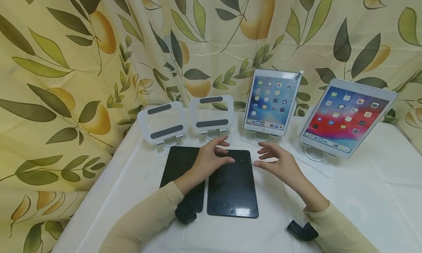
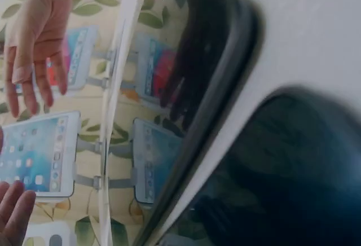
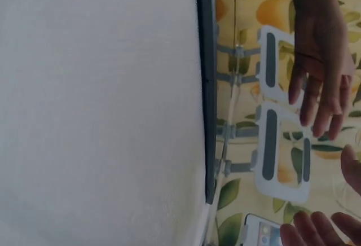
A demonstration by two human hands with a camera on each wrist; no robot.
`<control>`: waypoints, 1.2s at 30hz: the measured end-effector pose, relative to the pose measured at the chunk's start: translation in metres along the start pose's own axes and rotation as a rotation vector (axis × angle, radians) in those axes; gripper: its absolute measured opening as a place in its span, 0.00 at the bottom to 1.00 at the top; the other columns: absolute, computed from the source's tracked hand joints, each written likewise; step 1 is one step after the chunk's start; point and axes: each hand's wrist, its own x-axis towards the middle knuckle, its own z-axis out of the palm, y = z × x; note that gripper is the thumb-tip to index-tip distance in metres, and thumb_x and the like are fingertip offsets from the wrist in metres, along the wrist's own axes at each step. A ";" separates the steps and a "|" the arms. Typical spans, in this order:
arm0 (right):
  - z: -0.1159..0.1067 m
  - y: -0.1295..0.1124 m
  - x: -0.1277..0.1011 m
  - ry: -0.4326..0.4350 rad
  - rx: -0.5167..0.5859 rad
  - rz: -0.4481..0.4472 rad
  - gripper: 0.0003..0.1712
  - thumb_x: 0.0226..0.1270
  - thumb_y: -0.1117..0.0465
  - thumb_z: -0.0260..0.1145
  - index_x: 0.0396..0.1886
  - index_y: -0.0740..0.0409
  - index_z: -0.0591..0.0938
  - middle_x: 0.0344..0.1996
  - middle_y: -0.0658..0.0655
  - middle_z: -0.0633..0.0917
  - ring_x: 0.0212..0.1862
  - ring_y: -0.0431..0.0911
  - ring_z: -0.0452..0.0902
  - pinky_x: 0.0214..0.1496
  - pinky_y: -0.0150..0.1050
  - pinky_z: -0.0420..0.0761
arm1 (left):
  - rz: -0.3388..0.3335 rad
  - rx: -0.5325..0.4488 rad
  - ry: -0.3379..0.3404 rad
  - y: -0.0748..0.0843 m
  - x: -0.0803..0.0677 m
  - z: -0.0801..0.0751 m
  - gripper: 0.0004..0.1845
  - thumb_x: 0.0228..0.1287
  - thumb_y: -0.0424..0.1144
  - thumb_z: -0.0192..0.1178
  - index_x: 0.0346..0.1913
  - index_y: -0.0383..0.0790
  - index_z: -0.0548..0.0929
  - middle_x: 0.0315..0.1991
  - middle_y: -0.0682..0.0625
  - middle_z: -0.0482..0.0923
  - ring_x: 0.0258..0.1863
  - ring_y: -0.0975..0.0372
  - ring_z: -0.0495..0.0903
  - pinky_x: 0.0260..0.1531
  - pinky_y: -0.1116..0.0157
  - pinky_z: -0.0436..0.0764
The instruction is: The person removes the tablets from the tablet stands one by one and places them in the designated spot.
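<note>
Two dark tablets lie flat side by side on the white table (image 1: 346, 187): one on the left (image 1: 179, 165), one on the right (image 1: 232, 187) with its home button toward me. My left hand (image 1: 214, 157) reaches over the top edge of the right tablet with its fingers stretched out; whether they touch the glass I cannot tell. My right hand (image 1: 275, 159) hovers just right of that tablet, fingers relaxed and holding nothing. The left wrist view shows the right hand (image 2: 34, 43) spread, above a dark tablet (image 2: 208, 48). The right wrist view shows the left hand (image 3: 321, 71) past the tablet's edge (image 3: 207, 88).
Two empty white stands (image 1: 163, 123) (image 1: 212, 115) sit behind the dark tablets. Further right, two lit tablets (image 1: 271, 101) (image 1: 346, 117) lean on stands. A leaf-and-fruit patterned curtain (image 1: 82, 62) closes off the back and left. Black wrist cameras (image 1: 185, 214) (image 1: 301, 231) hang under my sleeves.
</note>
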 end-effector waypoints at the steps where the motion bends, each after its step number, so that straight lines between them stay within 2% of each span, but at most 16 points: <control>1: 0.000 0.000 0.001 0.018 0.000 -0.025 0.39 0.54 0.54 0.74 0.65 0.58 0.69 0.50 0.64 0.80 0.49 0.58 0.80 0.46 0.52 0.81 | 0.016 -0.012 0.014 0.001 0.001 0.002 0.37 0.47 0.33 0.73 0.64 0.38 0.71 0.50 0.41 0.80 0.44 0.54 0.84 0.39 0.67 0.82; 3: 0.001 0.000 0.003 0.056 0.000 -0.074 0.42 0.52 0.56 0.75 0.66 0.59 0.66 0.51 0.65 0.79 0.50 0.59 0.79 0.47 0.53 0.80 | 0.047 -0.036 0.039 0.003 0.005 0.005 0.37 0.47 0.33 0.73 0.63 0.38 0.71 0.50 0.42 0.79 0.45 0.54 0.83 0.41 0.63 0.82; 6: 0.000 0.000 0.005 0.106 -0.022 -0.149 0.47 0.48 0.59 0.77 0.67 0.61 0.64 0.55 0.66 0.76 0.52 0.60 0.77 0.49 0.55 0.78 | 0.110 -0.018 0.047 0.004 0.010 0.007 0.40 0.47 0.35 0.73 0.65 0.38 0.68 0.52 0.43 0.78 0.48 0.55 0.82 0.43 0.59 0.82; 11: -0.002 0.003 0.009 0.166 -0.072 -0.207 0.53 0.44 0.62 0.79 0.69 0.62 0.60 0.60 0.68 0.70 0.55 0.61 0.73 0.52 0.58 0.75 | 0.219 0.075 0.024 0.001 0.019 0.009 0.46 0.46 0.37 0.74 0.69 0.37 0.62 0.56 0.43 0.74 0.53 0.56 0.79 0.46 0.63 0.81; 13: -0.004 0.005 0.011 0.190 -0.082 -0.209 0.54 0.44 0.62 0.79 0.69 0.62 0.60 0.62 0.69 0.69 0.56 0.62 0.72 0.53 0.59 0.74 | 0.230 0.110 0.015 0.000 0.022 0.009 0.47 0.46 0.38 0.75 0.70 0.38 0.61 0.58 0.44 0.73 0.55 0.57 0.77 0.48 0.66 0.79; 19: -0.014 0.006 0.022 0.264 -0.129 -0.212 0.55 0.43 0.62 0.80 0.69 0.64 0.58 0.60 0.70 0.68 0.56 0.63 0.70 0.56 0.61 0.72 | 0.267 0.159 0.003 0.004 0.038 0.011 0.48 0.47 0.40 0.74 0.71 0.40 0.59 0.58 0.44 0.71 0.58 0.57 0.75 0.51 0.67 0.77; 30: -0.038 0.004 0.048 0.375 -0.202 -0.177 0.53 0.46 0.67 0.77 0.70 0.64 0.58 0.60 0.70 0.67 0.56 0.64 0.69 0.54 0.62 0.73 | 0.351 0.246 0.073 0.018 0.074 0.020 0.48 0.47 0.43 0.74 0.70 0.39 0.59 0.61 0.45 0.68 0.60 0.59 0.73 0.49 0.71 0.77; 33: -0.039 0.004 0.054 0.390 -0.227 -0.135 0.53 0.48 0.64 0.77 0.71 0.64 0.56 0.60 0.70 0.66 0.58 0.63 0.68 0.53 0.61 0.74 | 0.350 0.298 0.094 0.020 0.085 0.021 0.48 0.49 0.44 0.73 0.71 0.39 0.58 0.61 0.44 0.68 0.61 0.59 0.72 0.49 0.71 0.77; 36: -0.040 0.003 0.061 0.426 -0.227 -0.082 0.54 0.50 0.61 0.76 0.72 0.62 0.54 0.62 0.69 0.65 0.59 0.62 0.67 0.53 0.59 0.75 | 0.308 0.354 0.099 0.020 0.094 0.023 0.48 0.50 0.47 0.72 0.72 0.41 0.57 0.61 0.45 0.68 0.61 0.60 0.71 0.49 0.71 0.77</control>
